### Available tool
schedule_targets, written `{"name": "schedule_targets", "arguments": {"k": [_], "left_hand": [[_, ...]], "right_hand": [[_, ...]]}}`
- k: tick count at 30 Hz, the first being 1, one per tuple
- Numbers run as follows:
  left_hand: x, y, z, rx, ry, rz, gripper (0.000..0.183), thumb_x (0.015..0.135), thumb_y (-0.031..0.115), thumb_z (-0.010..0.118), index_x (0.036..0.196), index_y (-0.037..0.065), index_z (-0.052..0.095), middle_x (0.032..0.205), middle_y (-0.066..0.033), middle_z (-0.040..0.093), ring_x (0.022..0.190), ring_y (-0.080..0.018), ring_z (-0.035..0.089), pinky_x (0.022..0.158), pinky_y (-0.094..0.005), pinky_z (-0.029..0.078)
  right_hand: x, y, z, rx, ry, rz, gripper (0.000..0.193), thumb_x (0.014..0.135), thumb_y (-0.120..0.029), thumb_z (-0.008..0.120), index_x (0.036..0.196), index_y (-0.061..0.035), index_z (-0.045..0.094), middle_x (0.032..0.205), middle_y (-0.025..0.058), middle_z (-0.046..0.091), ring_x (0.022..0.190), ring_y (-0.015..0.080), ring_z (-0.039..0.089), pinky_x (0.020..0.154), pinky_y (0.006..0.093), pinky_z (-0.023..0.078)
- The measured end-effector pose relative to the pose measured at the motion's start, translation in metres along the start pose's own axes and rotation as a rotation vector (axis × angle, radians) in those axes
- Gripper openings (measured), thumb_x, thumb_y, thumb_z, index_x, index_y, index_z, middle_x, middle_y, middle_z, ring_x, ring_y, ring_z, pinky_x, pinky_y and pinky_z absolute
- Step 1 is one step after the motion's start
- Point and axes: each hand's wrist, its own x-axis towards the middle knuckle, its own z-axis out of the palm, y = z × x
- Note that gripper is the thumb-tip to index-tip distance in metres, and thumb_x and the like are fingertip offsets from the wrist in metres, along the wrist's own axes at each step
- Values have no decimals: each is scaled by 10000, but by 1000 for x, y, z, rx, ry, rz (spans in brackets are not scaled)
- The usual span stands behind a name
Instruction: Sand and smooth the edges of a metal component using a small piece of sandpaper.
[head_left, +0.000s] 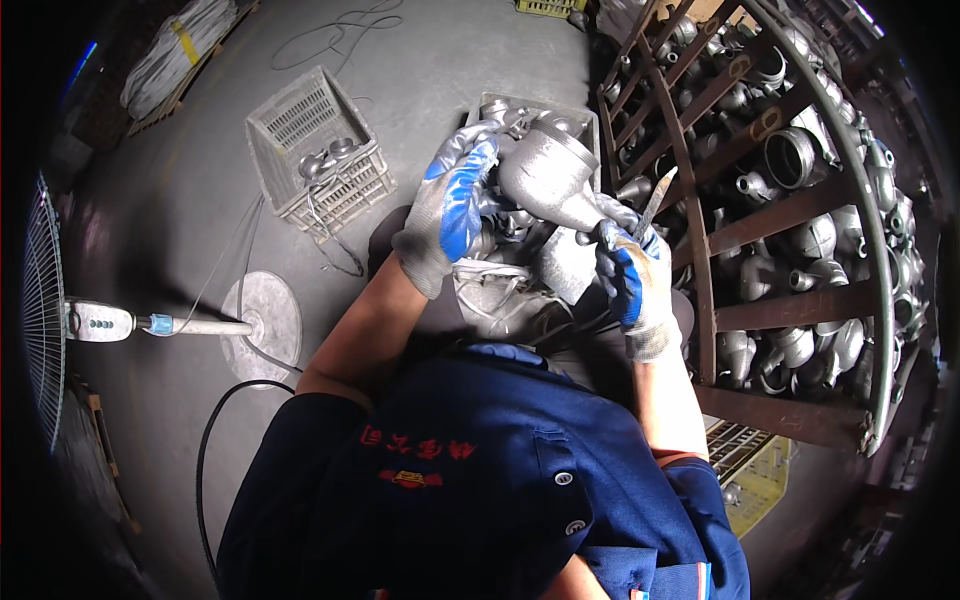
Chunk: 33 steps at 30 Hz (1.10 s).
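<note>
A grey metal casting [548,172], bulbous with a wide ribbed collar and a tapering neck, is held tilted in front of me. My left hand [450,200], in a grey and blue coated glove, grips its left side. My right hand [632,265], gloved the same way, is at the narrow neck end. It also grips a flat, narrow metal tool [656,200], perhaps a file, whose blade points up and away. Beneath the casting, a crate [592,118] holds more metal castings [497,108], partly hidden by my hands.
On the right, a brown metal-barred cage [703,240] is heaped with castings [810,237]. A plastic crate [300,110] with a few metal parts stands at the left. Nearby are a fan [50,320], its round base [268,320] and a black cable [205,450]. A yellow crate [765,485] sits lower right.
</note>
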Motion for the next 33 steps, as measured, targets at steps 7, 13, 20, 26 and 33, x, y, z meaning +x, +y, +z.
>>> {"name": "schedule_targets", "arguments": {"k": [7,13,20,26,33], "left_hand": [[1,8,-2,90,-70,-9,338,975,162,425,1277,15,452,1120,-82,594,954,-148,603,838,-276,491],[10,-1,-7,166,-90,101,338,966,107,408,1283,-7,433,1163,-120,575,1080,-172,554,956,-292,426],[15,-4,-14,204,-170,193,351,928,89,494,1264,-6,455,1172,-100,556,1070,-136,533,923,-269,423],[12,-2,-12,113,-71,60,338,929,83,490,1251,-13,459,1065,-64,587,940,-114,568,840,-253,459],[12,-1,-12,275,-63,140,277,936,100,491,1188,-14,513,1010,-63,606,939,-125,576,841,-262,464]], "right_hand": [[8,11,-13,128,-67,39,353,924,-78,512,1265,1,465,826,91,582,469,16,408,360,146,315],[10,15,-15,194,-131,30,360,951,-176,477,1268,-4,464,835,94,586,456,23,353,360,150,285],[9,15,-15,205,-149,61,399,971,-283,430,1270,-20,469,814,96,581,427,27,331,343,158,266],[7,14,-14,196,-56,107,380,973,-334,425,1212,-47,495,734,84,558,389,49,324,319,179,247],[2,7,-11,112,-58,68,388,969,-355,437,1190,-44,506,685,74,567,377,54,336,317,186,257]]}}
